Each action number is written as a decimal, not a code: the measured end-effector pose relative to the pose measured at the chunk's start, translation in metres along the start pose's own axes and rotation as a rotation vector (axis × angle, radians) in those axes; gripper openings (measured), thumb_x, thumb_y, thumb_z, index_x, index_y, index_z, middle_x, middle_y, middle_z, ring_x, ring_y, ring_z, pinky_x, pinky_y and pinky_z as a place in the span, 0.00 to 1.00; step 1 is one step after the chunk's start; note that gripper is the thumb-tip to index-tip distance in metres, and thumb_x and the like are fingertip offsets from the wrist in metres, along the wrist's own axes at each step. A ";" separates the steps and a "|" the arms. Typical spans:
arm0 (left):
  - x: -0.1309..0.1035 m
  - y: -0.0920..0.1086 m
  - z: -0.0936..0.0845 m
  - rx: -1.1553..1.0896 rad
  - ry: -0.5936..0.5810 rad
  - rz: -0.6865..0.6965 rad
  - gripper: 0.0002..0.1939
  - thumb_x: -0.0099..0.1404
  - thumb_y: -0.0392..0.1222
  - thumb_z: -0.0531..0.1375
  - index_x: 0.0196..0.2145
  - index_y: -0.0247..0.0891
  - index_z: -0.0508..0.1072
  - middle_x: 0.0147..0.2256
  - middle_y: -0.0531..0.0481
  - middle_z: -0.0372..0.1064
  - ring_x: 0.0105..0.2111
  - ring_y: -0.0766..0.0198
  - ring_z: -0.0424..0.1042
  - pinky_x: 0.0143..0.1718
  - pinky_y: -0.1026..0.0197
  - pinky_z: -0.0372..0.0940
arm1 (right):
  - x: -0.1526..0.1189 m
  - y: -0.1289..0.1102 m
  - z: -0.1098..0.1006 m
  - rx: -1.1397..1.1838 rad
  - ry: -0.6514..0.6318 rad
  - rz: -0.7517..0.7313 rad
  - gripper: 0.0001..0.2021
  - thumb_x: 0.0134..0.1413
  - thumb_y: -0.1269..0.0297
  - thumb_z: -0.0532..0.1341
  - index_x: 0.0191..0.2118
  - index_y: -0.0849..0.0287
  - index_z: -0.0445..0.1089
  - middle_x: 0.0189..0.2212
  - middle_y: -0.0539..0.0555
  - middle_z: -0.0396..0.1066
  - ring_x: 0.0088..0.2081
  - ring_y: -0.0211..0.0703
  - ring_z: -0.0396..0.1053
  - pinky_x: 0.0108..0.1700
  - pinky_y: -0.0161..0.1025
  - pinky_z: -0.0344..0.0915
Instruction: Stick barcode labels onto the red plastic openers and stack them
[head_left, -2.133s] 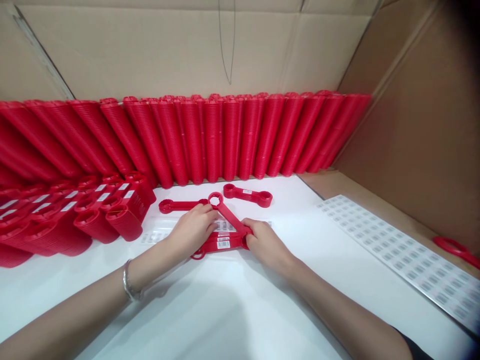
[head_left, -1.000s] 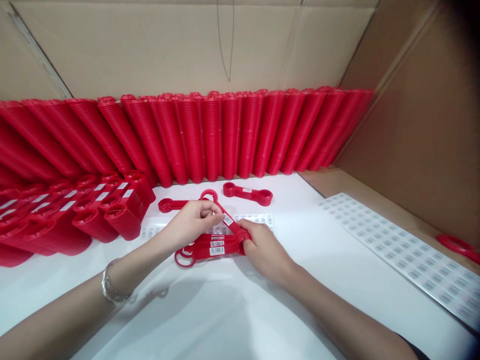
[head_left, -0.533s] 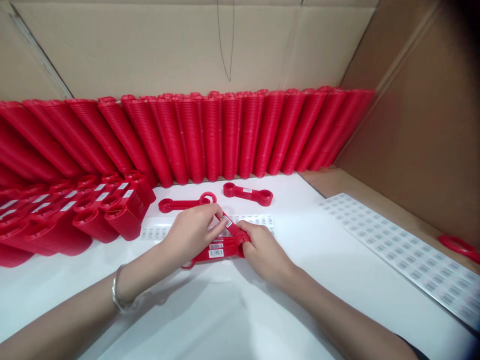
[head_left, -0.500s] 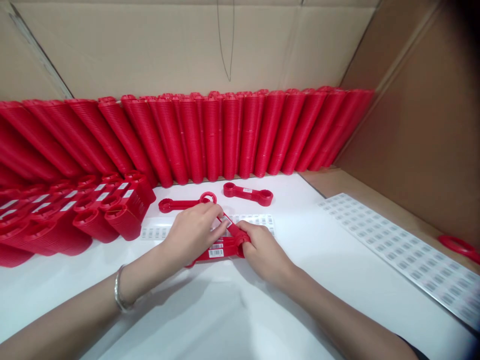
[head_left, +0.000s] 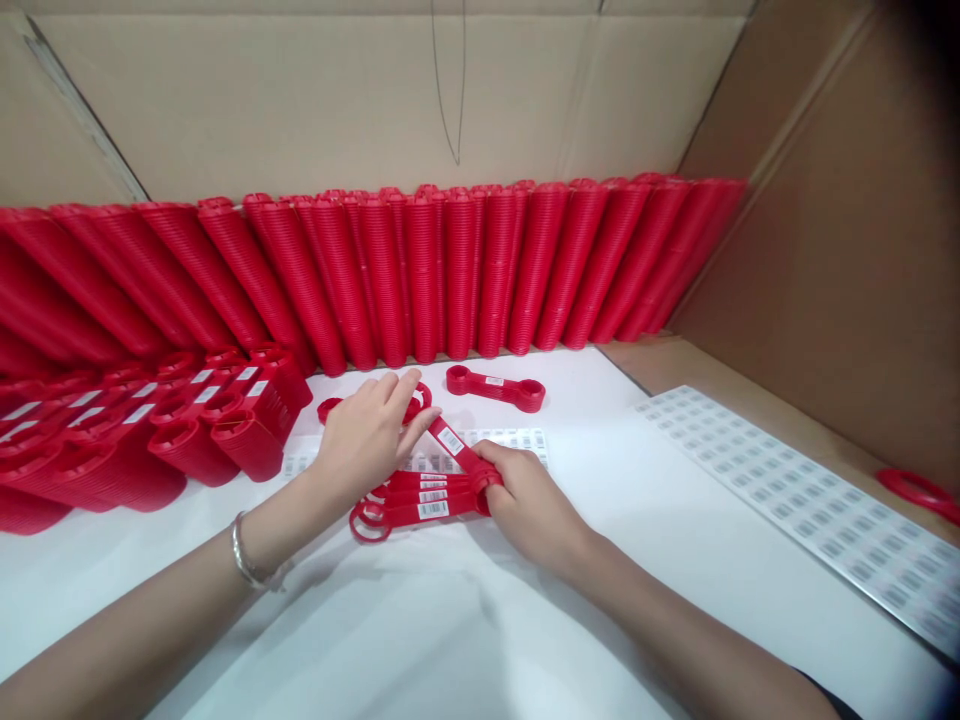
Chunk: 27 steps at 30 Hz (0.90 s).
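My right hand [head_left: 529,505] is closed round one end of several fanned-out red plastic pieces [head_left: 405,512], each a flat bar with a ring at either end. White barcode labels show on their bars. The topmost piece [head_left: 466,452] angles up and away to the left, its barcode label [head_left: 450,441] facing me. Just left of it, my left hand [head_left: 367,430] is open, fingers stretched out and thumb apart, with its thumb close to that piece's far end. A sheet of barcode labels [head_left: 517,438] lies beneath the pieces, partly hidden. Another red piece behind my left hand is mostly covered.
A short stack of labelled red pieces [head_left: 496,388] lies behind my hands. Tall red stacks [head_left: 424,275] line the cardboard wall [head_left: 300,100]. More labelled stacks [head_left: 255,440] stand at left. Label sheets [head_left: 795,500] and a red ring [head_left: 919,490] lie at right.
My left hand has let go of the labelled top piece and drawn back up and left, its fingers opening. The top piece's label now shows fully. My right hand keeps its hold.
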<state>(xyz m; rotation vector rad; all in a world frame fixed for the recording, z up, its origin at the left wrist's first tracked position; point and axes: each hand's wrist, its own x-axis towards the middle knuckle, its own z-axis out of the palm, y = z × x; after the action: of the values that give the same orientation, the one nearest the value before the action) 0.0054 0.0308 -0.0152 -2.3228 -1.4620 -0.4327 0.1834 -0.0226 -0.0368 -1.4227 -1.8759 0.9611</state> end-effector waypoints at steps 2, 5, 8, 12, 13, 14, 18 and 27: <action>0.000 -0.002 0.002 -0.132 -0.010 -0.019 0.18 0.69 0.47 0.42 0.49 0.37 0.61 0.43 0.44 0.67 0.43 0.56 0.67 0.37 0.59 0.62 | 0.001 0.002 0.000 -0.015 0.016 -0.002 0.10 0.39 0.80 0.47 0.24 0.58 0.58 0.25 0.50 0.67 0.27 0.40 0.62 0.28 0.33 0.54; 0.000 -0.005 0.006 -0.293 0.000 -0.046 0.16 0.68 0.39 0.41 0.50 0.37 0.59 0.43 0.44 0.68 0.43 0.57 0.67 0.41 0.58 0.62 | 0.002 0.007 -0.003 -0.005 0.030 -0.005 0.10 0.39 0.79 0.47 0.25 0.58 0.59 0.25 0.51 0.67 0.28 0.40 0.63 0.29 0.33 0.55; -0.001 -0.005 0.009 -0.367 0.004 -0.078 0.16 0.64 0.35 0.43 0.50 0.35 0.57 0.37 0.45 0.68 0.37 0.57 0.68 0.35 0.57 0.63 | 0.003 0.011 -0.006 0.045 0.038 -0.010 0.12 0.40 0.79 0.47 0.27 0.59 0.63 0.28 0.52 0.69 0.31 0.40 0.65 0.31 0.33 0.56; 0.000 0.000 0.009 -0.287 -0.071 0.009 0.10 0.59 0.32 0.46 0.38 0.35 0.63 0.32 0.46 0.65 0.34 0.57 0.66 0.32 0.58 0.61 | 0.005 0.016 -0.011 0.042 0.065 0.006 0.12 0.38 0.79 0.47 0.27 0.58 0.63 0.27 0.51 0.69 0.29 0.40 0.64 0.30 0.33 0.56; 0.001 0.002 0.008 -0.247 -0.091 0.040 0.08 0.60 0.33 0.46 0.34 0.35 0.64 0.30 0.47 0.65 0.33 0.57 0.65 0.31 0.58 0.61 | 0.005 0.017 -0.011 0.040 0.068 0.013 0.12 0.38 0.79 0.47 0.27 0.58 0.63 0.26 0.51 0.69 0.29 0.40 0.64 0.30 0.33 0.56; 0.003 0.004 0.008 -0.208 -0.107 0.069 0.08 0.61 0.35 0.47 0.31 0.36 0.64 0.28 0.47 0.65 0.32 0.58 0.64 0.31 0.58 0.60 | 0.006 0.018 -0.012 0.042 0.071 0.018 0.12 0.38 0.79 0.47 0.27 0.59 0.63 0.26 0.51 0.69 0.28 0.40 0.64 0.30 0.33 0.56; 0.007 0.011 0.010 -0.151 -0.183 0.143 0.13 0.66 0.42 0.48 0.30 0.35 0.67 0.30 0.47 0.66 0.32 0.58 0.65 0.31 0.59 0.60 | 0.008 0.024 -0.013 0.031 0.077 0.033 0.12 0.38 0.78 0.47 0.26 0.59 0.63 0.26 0.52 0.69 0.28 0.40 0.64 0.29 0.33 0.56; 0.003 0.013 0.019 -0.264 -0.296 0.149 0.09 0.63 0.36 0.50 0.35 0.37 0.70 0.34 0.48 0.65 0.32 0.60 0.67 0.26 0.62 0.58 | 0.012 0.032 -0.010 0.029 0.044 0.057 0.13 0.37 0.79 0.47 0.28 0.61 0.64 0.29 0.54 0.70 0.30 0.41 0.65 0.31 0.34 0.57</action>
<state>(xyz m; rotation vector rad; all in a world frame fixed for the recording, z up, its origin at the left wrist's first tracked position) 0.0200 0.0369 -0.0321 -2.7836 -1.4145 -0.2611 0.2055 -0.0035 -0.0567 -1.4752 -1.7915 0.9727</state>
